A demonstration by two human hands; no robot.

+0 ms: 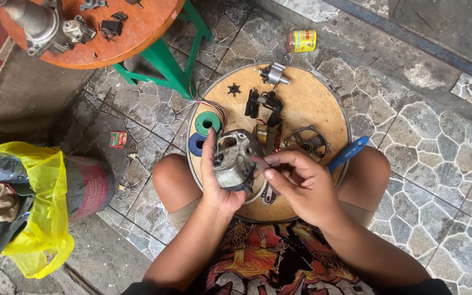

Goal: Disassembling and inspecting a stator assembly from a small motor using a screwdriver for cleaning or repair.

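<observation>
- The left hand [218,183] gripped a grey motor housing [235,159] from the side, thumb up along its left edge, holding its open face toward the person so the inside could be reached.
- The right hand [301,183] was pinched narrow on a small reddish strip [259,161], its tip touching the housing's right rim; it looked like insulating paper, though I cannot tell for sure.
- Both hands worked over a round wooden board [323,104] resting across the person's knees, which served as a lap bench and kept loose parts within reach.
- On the board lay a green spool [208,122] and a blue spool [196,144] near the left rim, just beside the left hand, a round end cover [307,143] to the right, and small dark parts [263,102] toward the far side.
- A blue-handled tool [347,153] overhung the board's right edge, near the right wrist; an elbow swing there could have knocked it off.
- Open room lay in the board's far right part; the near edge was crowded by hands.
- A tin [301,41] stood well apart on the stone floor [411,136].
</observation>
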